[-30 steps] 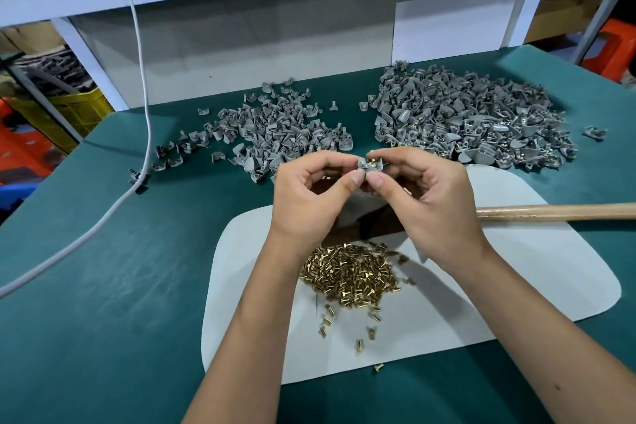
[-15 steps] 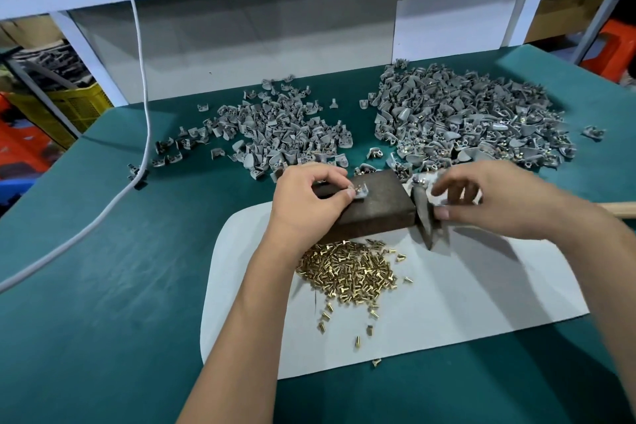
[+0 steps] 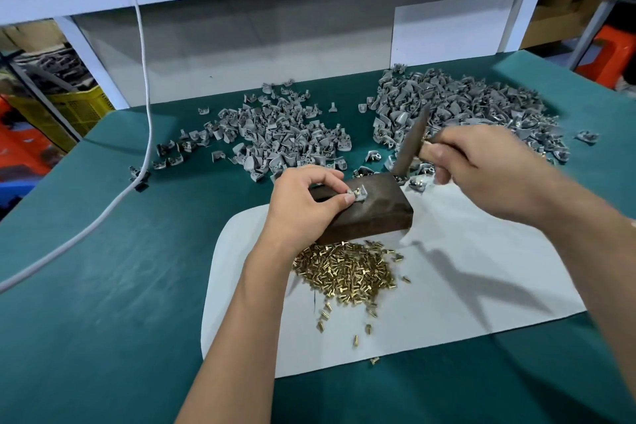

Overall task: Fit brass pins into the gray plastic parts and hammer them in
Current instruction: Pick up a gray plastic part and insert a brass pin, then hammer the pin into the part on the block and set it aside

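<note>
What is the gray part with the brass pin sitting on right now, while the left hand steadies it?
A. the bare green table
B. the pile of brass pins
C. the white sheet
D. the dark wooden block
D: the left hand pinches the gray part on top of the dark wooden block, with the hammer raised in the right hand.

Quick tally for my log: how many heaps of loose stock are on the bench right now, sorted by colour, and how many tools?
Gray plastic part heaps: 2, left heap and right heap
Brass pin heaps: 1
Hammers: 1, gripped by the right hand
Dark wooden blocks: 1
Total: 5
</note>
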Demonstrator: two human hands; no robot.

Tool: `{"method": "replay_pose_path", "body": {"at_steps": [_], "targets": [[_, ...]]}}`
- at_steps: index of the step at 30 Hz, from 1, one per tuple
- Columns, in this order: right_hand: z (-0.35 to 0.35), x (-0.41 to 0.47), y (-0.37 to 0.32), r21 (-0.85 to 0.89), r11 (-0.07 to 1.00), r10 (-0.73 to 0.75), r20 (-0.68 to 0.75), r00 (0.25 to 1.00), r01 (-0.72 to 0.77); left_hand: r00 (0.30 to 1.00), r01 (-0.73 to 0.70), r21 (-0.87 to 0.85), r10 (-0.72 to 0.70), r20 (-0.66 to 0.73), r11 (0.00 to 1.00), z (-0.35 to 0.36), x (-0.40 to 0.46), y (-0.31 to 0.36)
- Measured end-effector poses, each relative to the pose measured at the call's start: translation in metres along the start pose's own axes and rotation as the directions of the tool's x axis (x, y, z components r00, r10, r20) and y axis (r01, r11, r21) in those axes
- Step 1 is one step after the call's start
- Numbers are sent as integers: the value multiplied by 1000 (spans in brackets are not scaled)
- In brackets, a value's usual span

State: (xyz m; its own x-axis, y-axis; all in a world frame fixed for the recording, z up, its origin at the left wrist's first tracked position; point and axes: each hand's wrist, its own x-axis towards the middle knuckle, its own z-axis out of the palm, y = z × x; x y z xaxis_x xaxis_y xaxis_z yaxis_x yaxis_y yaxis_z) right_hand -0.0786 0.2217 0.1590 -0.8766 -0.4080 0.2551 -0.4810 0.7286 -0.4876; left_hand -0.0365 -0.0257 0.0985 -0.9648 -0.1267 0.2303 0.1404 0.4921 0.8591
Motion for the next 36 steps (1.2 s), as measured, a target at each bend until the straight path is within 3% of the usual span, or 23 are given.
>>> {"method": "replay_pose_path", "body": {"at_steps": [5,9,10,13,14,16,18,19,22,24,28,31,36], "targets": [[19,5,-29,-61,997,-44,11,999,45,1000,4,9,-4,-3,1000,0,-1,2],[23,5,-38,-45,990,-137,-227,964,130,1000,4,10,-4,0,1000,0,-1,1],[27,4,-40,-75,987,-158,-215,964,145,1000,5,7,-5,-1,1000,0,-1,1],[36,2,-46,-232,968,-85,49,995,94,1000,20,-9,-20,1,1000,0,-1,3],[34,3,-45,-265,960,-71,62,995,86,1000,22,-7,-22,5,1000,0,-2,3],[25,5,-45,-278,955,-117,-32,993,104,1000,20,1,-20,7,1000,-1,-2,3],[25,5,-42,-161,976,-174,-194,965,144,1000,7,22,-7,0,1000,-1,-1,3],[27,5,-43,-140,979,-172,-202,964,146,1000,1,30,0,-3,1000,-1,0,2],[39,1,-40,-258,962,-98,-11,995,92,1000,1,22,-1,-3,1000,0,-2,1],[35,1,-31,-247,962,-120,-9,993,114,1000,-14,36,15,-15,999,1,-2,2],[18,1,-6,-28,998,-56,-30,998,55,999,-18,32,19,-43,999,4,-1,3],[9,-3,14,43,999,8,13,1000,-8,999,-26,35,28,-39,999,7,-2,4],[12,-14,29,-131,988,95,144,985,-76,1000,-23,37,24,-14,999,13,-2,5]]}}
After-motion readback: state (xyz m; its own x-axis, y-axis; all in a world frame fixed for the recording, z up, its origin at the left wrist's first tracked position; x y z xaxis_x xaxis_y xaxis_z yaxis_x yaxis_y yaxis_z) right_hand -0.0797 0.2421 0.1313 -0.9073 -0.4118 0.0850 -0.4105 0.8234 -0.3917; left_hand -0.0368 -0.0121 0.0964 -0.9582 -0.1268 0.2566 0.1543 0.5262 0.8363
